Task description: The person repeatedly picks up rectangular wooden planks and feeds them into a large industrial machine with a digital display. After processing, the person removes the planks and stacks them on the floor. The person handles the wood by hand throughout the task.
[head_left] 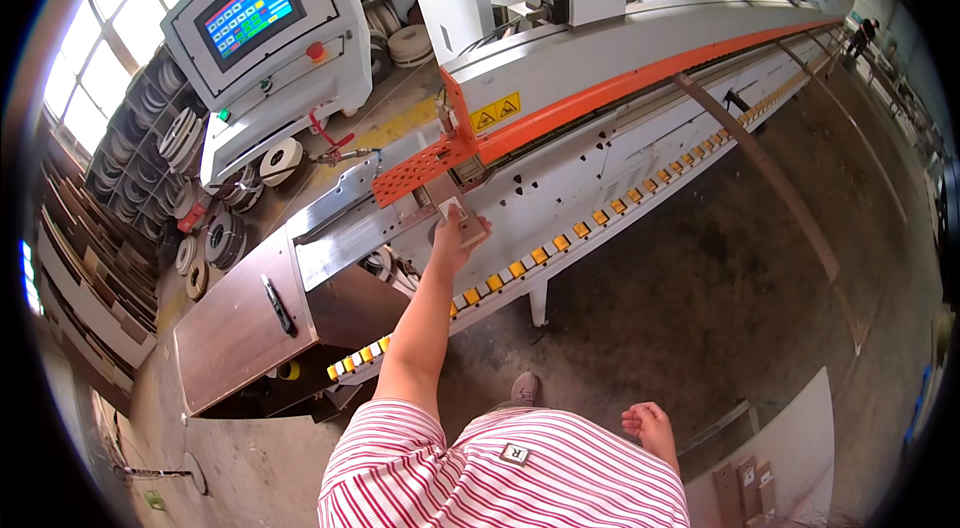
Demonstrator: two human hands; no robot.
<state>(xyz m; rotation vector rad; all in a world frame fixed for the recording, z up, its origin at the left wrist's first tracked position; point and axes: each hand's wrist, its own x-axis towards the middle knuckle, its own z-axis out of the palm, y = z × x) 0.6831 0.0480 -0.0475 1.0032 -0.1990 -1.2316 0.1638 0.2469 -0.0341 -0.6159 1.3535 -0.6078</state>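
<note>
My left hand (458,232) reaches forward to the infeed end of a long machine. Its fingers are closed around a small brown board (439,191), whose far end lies beside the orange perforated guard (412,173). A pale patch, perhaps a label, shows on the board by my thumb. My right hand (650,425) hangs low at my right side, its fingers curled in with nothing visible in them. Below it, several narrow brown boards (748,488) rest on a pale panel (805,443).
A control cabinet with a lit screen (250,16) stands front left. A utility knife (279,306) lies on a brown cabinet top (235,338). Yellow rollers (540,255) line the machine's near edge. A long brown bar (760,168) juts out rightward. Edging rolls (225,240) stand at left.
</note>
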